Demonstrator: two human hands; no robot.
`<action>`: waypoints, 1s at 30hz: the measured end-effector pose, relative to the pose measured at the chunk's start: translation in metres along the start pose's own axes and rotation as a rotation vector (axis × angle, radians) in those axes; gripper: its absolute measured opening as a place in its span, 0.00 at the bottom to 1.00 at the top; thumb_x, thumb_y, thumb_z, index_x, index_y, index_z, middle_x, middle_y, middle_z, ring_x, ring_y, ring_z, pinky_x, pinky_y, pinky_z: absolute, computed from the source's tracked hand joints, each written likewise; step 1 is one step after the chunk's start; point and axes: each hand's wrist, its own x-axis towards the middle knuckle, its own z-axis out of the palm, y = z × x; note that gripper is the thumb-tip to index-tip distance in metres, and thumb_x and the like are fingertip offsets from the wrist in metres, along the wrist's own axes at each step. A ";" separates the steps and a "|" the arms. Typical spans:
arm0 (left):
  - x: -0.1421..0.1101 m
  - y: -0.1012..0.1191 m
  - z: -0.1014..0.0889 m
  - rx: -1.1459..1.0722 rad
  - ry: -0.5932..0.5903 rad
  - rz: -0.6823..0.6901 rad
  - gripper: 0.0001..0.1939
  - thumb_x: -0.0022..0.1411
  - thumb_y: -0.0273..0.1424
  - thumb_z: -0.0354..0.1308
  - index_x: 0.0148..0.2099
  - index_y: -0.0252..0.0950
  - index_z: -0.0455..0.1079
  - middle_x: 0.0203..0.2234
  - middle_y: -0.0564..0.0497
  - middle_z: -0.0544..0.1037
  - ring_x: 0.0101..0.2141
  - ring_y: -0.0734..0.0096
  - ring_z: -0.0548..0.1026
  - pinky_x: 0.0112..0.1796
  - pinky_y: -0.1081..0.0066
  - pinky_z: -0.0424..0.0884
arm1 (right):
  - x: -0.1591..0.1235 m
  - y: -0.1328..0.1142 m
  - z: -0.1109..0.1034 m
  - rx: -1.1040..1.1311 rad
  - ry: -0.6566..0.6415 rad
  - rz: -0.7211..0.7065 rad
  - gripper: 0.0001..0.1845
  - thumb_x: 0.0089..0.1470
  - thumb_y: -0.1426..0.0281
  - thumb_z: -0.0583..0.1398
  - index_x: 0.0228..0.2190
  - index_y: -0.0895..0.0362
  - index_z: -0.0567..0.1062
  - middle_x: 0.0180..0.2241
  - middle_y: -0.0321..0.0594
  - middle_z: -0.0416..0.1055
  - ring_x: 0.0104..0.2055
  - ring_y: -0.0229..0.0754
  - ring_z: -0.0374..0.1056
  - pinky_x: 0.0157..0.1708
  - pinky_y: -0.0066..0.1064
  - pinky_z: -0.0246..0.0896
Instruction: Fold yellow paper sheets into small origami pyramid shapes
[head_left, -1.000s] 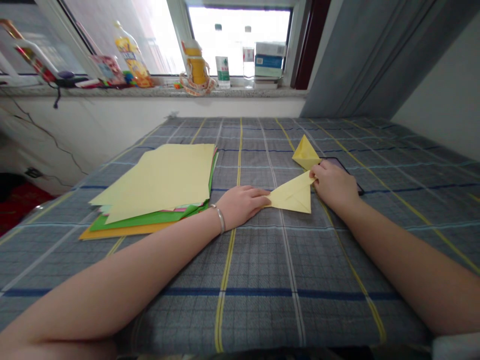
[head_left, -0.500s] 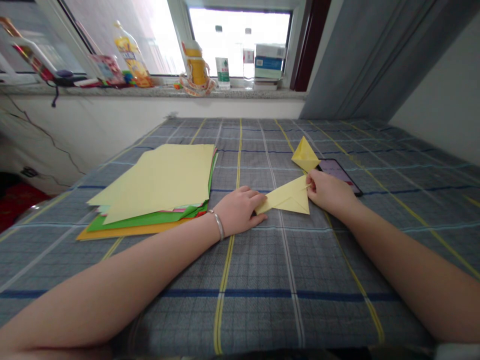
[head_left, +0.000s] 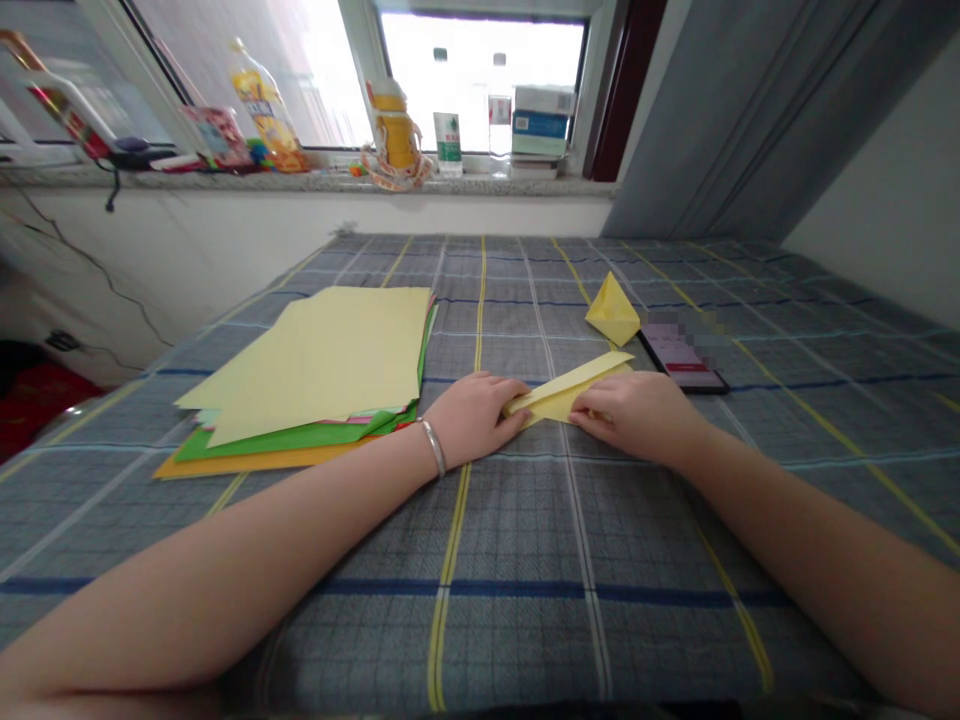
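A piece of folded yellow paper [head_left: 574, 382] lies on the checked cloth between my hands, a long narrow flap running along its far side. My left hand [head_left: 480, 412], with a silver bangle at the wrist, pinches the paper's left tip between thumb and fingers. At the near right part, my right hand [head_left: 637, 412] has its fingertips closed on the paper and covers that corner. Just beyond stands a second folded yellow paper shape [head_left: 613, 310], pointed at the top. Next to it lies a phone [head_left: 679, 355] with its screen lit.
To the left, a stack of coloured paper [head_left: 337, 350] has yellow sheets on top, green and orange beneath. The checked cloth [head_left: 510, 640] covers the surface. On the windowsill [head_left: 315, 182] stand a yellow flask [head_left: 395, 135], bottles and boxes [head_left: 540, 125].
My right hand has moved from the paper's upper right corner down and left to its near edge. A narrow flap now shows along the far side. More of the phone is visible.
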 end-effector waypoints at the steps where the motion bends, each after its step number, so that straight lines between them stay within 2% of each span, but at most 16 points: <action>1: 0.000 -0.001 0.000 -0.002 0.003 -0.013 0.15 0.65 0.35 0.49 0.49 0.35 0.70 0.37 0.47 0.79 0.37 0.64 0.75 0.42 0.64 0.69 | 0.000 0.000 0.001 0.008 -0.003 -0.016 0.18 0.61 0.59 0.52 0.32 0.53 0.78 0.35 0.39 0.79 0.37 0.43 0.72 0.32 0.33 0.55; 6: 0.002 -0.006 0.000 -0.060 0.053 -0.190 0.15 0.65 0.33 0.47 0.47 0.37 0.72 0.26 0.51 0.76 0.27 0.69 0.73 0.33 0.69 0.67 | 0.000 0.005 0.004 0.016 -0.006 -0.059 0.16 0.59 0.57 0.55 0.33 0.53 0.78 0.37 0.40 0.78 0.40 0.45 0.72 0.34 0.33 0.57; 10: 0.004 -0.012 0.000 -0.099 0.093 -0.273 0.13 0.63 0.33 0.50 0.42 0.36 0.73 0.24 0.52 0.75 0.27 0.70 0.71 0.32 0.70 0.66 | 0.000 0.006 0.004 0.025 -0.008 -0.086 0.14 0.60 0.60 0.55 0.36 0.53 0.77 0.40 0.40 0.78 0.42 0.45 0.71 0.36 0.33 0.58; 16: 0.005 -0.018 -0.002 -0.322 0.032 -0.378 0.12 0.60 0.36 0.52 0.40 0.36 0.73 0.22 0.55 0.73 0.24 0.72 0.70 0.27 0.73 0.63 | -0.001 0.000 0.002 0.005 0.006 -0.121 0.11 0.59 0.67 0.54 0.39 0.53 0.77 0.43 0.39 0.77 0.44 0.45 0.70 0.39 0.34 0.58; 22: 0.004 -0.018 0.001 -0.553 -0.063 -0.323 0.14 0.57 0.36 0.55 0.44 0.36 0.72 0.21 0.57 0.73 0.22 0.75 0.69 0.26 0.74 0.63 | -0.001 0.000 0.003 0.003 0.015 -0.155 0.14 0.59 0.72 0.52 0.42 0.52 0.76 0.46 0.39 0.75 0.45 0.44 0.70 0.40 0.34 0.59; 30: 0.001 -0.015 0.002 -0.582 -0.106 -0.225 0.16 0.59 0.35 0.55 0.49 0.38 0.69 0.27 0.55 0.78 0.27 0.73 0.74 0.31 0.73 0.68 | 0.001 0.000 0.008 0.045 0.028 -0.230 0.13 0.61 0.67 0.55 0.45 0.52 0.74 0.46 0.40 0.75 0.47 0.45 0.69 0.43 0.34 0.61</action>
